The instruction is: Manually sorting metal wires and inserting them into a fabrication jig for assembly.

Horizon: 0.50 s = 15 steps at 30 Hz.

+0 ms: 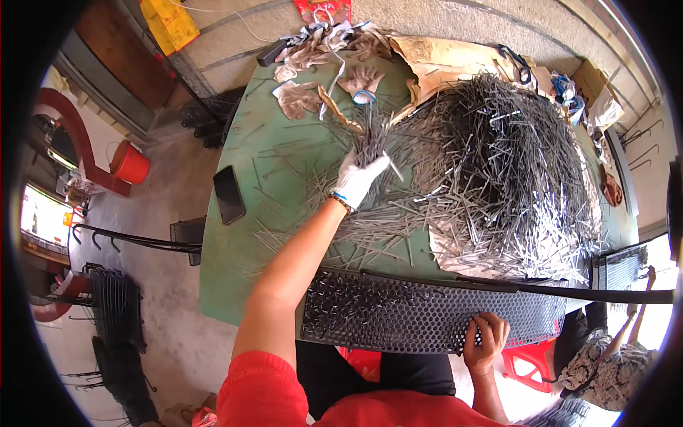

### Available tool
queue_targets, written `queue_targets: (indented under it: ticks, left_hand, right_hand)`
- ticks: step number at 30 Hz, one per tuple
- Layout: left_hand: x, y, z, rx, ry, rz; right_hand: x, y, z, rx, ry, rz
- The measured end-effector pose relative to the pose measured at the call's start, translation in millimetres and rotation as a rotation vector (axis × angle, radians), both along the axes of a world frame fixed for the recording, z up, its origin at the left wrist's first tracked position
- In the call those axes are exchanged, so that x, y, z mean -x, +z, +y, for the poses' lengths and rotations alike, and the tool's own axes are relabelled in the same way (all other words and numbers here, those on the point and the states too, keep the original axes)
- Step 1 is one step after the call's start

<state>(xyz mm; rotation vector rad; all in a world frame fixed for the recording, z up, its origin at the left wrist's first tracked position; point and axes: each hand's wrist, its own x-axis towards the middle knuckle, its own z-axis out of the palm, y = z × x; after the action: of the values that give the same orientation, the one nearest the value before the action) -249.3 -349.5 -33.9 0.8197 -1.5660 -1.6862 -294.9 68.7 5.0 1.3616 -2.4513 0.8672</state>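
Green table (228, 277) before us, our hands work apart: our gloved left hand (361, 179) grips a bunch of pins (370, 146); our bare right hand (486, 341) clasps the holed black panel (427, 322) at the table's near edge. Beyond sit a pin heap (505, 156), phone (229, 194) and stained gloves (297, 99).

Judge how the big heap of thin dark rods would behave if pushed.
The heap would probably drag as a tangle, since its rods cross at many angles. Single rods seem stiff: those strewn on the green table look straight. Loose edge rods may scatter, being thinly spread.
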Motion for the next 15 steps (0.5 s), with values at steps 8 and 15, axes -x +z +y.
queue_targets:
  ticks: [8, 15]
  left_hand:
    - [-6.4, -28.1, -9.7, 0.131, -0.085, -0.138]
    - [-0.9, -9.0, -15.6, 0.349, -0.089, -0.271]
  right_hand:
    - [0.0, 1.1, -1.9, -0.005, 0.012, -0.003]
    - [0.4, 1.6, -1.5, -0.016, -0.011, 0.019]
